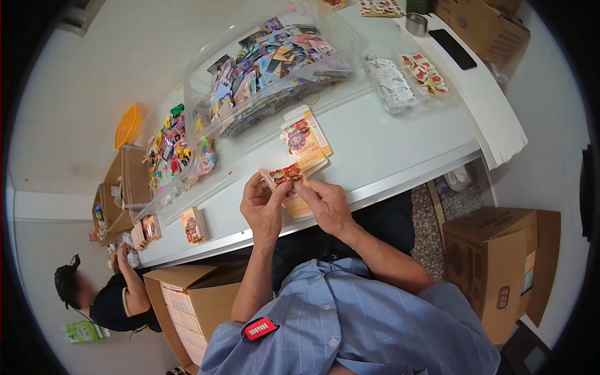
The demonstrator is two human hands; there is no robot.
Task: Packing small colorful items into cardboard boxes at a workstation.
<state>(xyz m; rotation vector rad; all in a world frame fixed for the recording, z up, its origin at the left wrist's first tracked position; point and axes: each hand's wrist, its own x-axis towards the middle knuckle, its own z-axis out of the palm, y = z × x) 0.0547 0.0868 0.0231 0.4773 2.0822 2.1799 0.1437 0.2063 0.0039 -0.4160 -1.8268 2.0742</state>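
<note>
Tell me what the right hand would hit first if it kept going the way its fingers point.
The right hand already touches the small carton it points at. Past that, probably the left hand gripping the carton's other side; depth is unclear.

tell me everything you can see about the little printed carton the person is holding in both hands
The small carton looks like thin printed cardboard, orange-yellow with a red and dark picture on its upper face. It seems flat or only partly folded, tilted, with one flap end pointing up and left. It is held just above the near edge of the white table. The left hand pinches its left side and the right hand grips its right and lower side, thumbs on top. A stack of similar flat cartons lies just beyond it, apart.
</note>
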